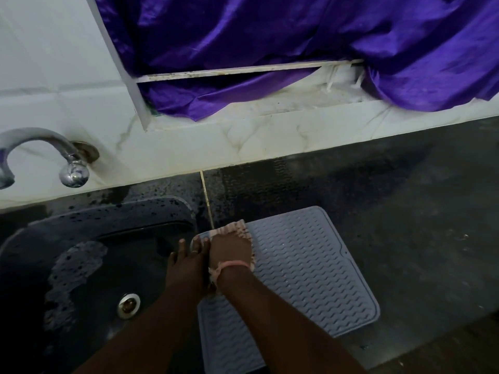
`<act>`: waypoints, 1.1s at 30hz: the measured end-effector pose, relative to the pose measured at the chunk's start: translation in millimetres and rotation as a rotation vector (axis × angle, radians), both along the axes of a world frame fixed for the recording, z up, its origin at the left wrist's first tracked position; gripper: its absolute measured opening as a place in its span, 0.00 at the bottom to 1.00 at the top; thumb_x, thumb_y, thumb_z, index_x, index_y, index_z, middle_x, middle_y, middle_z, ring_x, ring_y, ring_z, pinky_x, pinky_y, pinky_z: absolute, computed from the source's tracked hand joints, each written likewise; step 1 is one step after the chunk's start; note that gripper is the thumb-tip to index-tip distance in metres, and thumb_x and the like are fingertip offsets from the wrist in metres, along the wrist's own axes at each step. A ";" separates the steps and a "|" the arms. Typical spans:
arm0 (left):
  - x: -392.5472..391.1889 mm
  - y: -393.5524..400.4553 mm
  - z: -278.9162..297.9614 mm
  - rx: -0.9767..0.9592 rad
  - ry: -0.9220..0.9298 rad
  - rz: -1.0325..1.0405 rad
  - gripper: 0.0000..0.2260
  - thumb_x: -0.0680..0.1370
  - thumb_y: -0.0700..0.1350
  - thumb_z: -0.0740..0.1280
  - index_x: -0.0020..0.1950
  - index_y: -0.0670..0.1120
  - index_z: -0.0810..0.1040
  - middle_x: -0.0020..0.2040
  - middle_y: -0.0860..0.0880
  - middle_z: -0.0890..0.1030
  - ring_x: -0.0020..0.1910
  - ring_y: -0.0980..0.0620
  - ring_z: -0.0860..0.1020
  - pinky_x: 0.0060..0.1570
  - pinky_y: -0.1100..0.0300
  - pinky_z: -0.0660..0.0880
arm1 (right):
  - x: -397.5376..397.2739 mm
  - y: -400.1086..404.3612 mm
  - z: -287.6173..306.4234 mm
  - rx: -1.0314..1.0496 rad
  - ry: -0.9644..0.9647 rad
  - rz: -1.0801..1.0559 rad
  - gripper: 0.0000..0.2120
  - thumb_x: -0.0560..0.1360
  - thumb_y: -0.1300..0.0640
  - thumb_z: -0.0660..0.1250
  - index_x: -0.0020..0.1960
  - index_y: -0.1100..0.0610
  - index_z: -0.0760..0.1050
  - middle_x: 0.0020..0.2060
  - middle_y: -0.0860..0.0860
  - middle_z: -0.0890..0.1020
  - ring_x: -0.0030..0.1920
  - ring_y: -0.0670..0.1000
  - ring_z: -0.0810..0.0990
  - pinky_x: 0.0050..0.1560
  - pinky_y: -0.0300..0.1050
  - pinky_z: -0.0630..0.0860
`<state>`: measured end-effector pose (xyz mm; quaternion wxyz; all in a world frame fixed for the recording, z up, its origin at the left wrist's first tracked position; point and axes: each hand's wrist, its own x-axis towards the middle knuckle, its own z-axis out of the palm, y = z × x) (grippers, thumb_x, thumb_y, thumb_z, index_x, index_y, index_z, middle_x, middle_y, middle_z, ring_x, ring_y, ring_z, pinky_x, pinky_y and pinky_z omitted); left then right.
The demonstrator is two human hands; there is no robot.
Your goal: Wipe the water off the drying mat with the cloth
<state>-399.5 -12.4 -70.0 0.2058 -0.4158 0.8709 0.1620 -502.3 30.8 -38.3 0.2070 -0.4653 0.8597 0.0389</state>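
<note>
We press our right hand [231,251] flat on the pink cloth [234,228], palm down, at the far left corner of the grey drying mat [302,268]; the cloth peeks out past our fingertips and again behind the wrist, and we cannot tell whether the fingers grip it or just weigh on it. Our left hand [186,263] lies just beside, fingers spread and flat over the mat's left edge, holding nothing.

To the right of our fingers the ribbed mat runs bare to its rounded border, and beyond that the dark counter [405,211] is open. Left of our fingers the black sink [108,220] drops away, foam and a drain [129,305] in its basin. Ahead stand the white tiled wall [189,147], a tap [54,155] and purple fabric [270,36].
</note>
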 end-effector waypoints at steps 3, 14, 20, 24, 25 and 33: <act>2.8 0.2 0.2 0.028 0.044 0.026 0.54 0.70 0.63 0.74 0.83 0.53 0.40 0.83 0.50 0.41 0.81 0.39 0.38 0.78 0.40 0.48 | -29.6 3.5 15.8 -0.100 -0.255 -0.084 0.24 0.83 0.39 0.52 0.64 0.51 0.79 0.61 0.55 0.81 0.63 0.58 0.78 0.66 0.55 0.73; 21.8 4.9 -1.8 0.119 0.149 0.207 0.56 0.67 0.65 0.75 0.83 0.54 0.42 0.83 0.48 0.44 0.81 0.39 0.41 0.77 0.38 0.50 | -138.2 69.8 5.7 -0.061 0.132 -0.512 0.16 0.82 0.57 0.56 0.66 0.51 0.76 0.62 0.56 0.79 0.63 0.57 0.78 0.64 0.54 0.74; 18.7 5.2 -5.6 0.152 0.131 0.212 0.54 0.70 0.64 0.74 0.82 0.55 0.40 0.83 0.46 0.42 0.81 0.37 0.42 0.76 0.38 0.54 | -42.2 26.5 -10.5 -0.013 0.206 -0.353 0.15 0.82 0.58 0.55 0.61 0.57 0.78 0.56 0.54 0.82 0.59 0.54 0.80 0.61 0.50 0.75; 17.3 8.0 -0.7 0.089 0.159 0.200 0.44 0.76 0.54 0.71 0.82 0.55 0.44 0.83 0.46 0.45 0.81 0.37 0.45 0.75 0.38 0.56 | 23.5 3.6 7.6 -0.021 0.113 -0.072 0.13 0.82 0.54 0.57 0.56 0.56 0.79 0.52 0.54 0.82 0.54 0.55 0.81 0.55 0.50 0.77; 18.7 8.3 1.0 0.092 0.162 0.200 0.43 0.77 0.52 0.70 0.82 0.55 0.44 0.83 0.46 0.45 0.81 0.37 0.45 0.76 0.38 0.56 | 30.5 1.0 7.3 -0.032 0.079 -0.007 0.13 0.82 0.53 0.57 0.57 0.55 0.78 0.53 0.53 0.82 0.56 0.55 0.81 0.58 0.51 0.75; 25.4 18.0 3.2 0.122 0.251 0.253 0.52 0.71 0.62 0.74 0.82 0.56 0.40 0.83 0.46 0.42 0.81 0.37 0.44 0.74 0.38 0.57 | -88.3 34.0 48.7 -0.254 -0.163 -0.529 0.33 0.81 0.32 0.48 0.48 0.53 0.83 0.43 0.55 0.84 0.45 0.57 0.82 0.53 0.53 0.77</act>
